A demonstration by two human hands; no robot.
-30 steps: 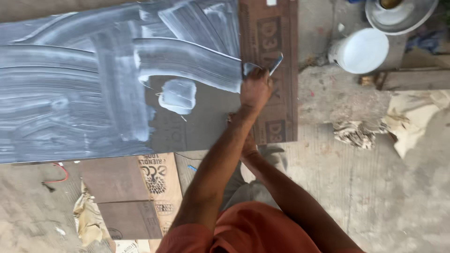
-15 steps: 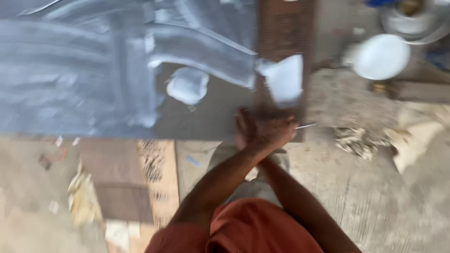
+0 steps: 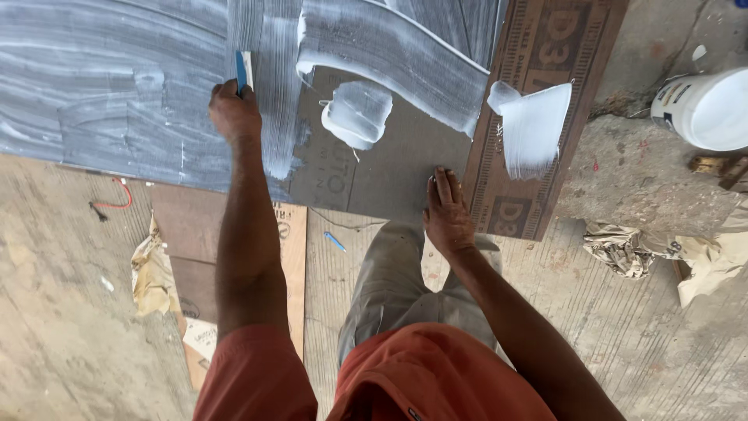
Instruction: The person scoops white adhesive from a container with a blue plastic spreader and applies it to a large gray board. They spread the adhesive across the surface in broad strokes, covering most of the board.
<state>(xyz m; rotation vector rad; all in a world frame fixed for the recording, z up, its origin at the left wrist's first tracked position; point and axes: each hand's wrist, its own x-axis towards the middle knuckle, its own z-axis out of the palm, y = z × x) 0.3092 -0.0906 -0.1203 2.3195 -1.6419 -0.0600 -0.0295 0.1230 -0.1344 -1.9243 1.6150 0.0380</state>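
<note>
My left hand [image 3: 234, 113] is shut on a blue-handled scraper [image 3: 241, 72], whose blade lies on a large grey board [image 3: 93, 117] streaked with white putty. A thick blob of white putty [image 3: 357, 113] sits on a bare part of the board just right of that hand. My right hand [image 3: 446, 212] lies flat, fingers together, on the board's near edge, holding nothing. Beside it runs a brown plywood strip [image 3: 506, 206] carrying a white putty smear [image 3: 536, 125].
A white bucket [image 3: 705, 109] stands at the right on the concrete floor. Crumpled rags [image 3: 627, 248] lie below it. Brown plywood offcuts [image 3: 234, 257], crumpled paper [image 3: 152, 273], a red wire [image 3: 115, 203] and a small blue stick [image 3: 335, 242] lie near my legs.
My left hand has carried the scraper from the brown strip leftward onto the streaked grey board. A putty smear now sits on the brown strip. My right hand has settled flat on the board.
</note>
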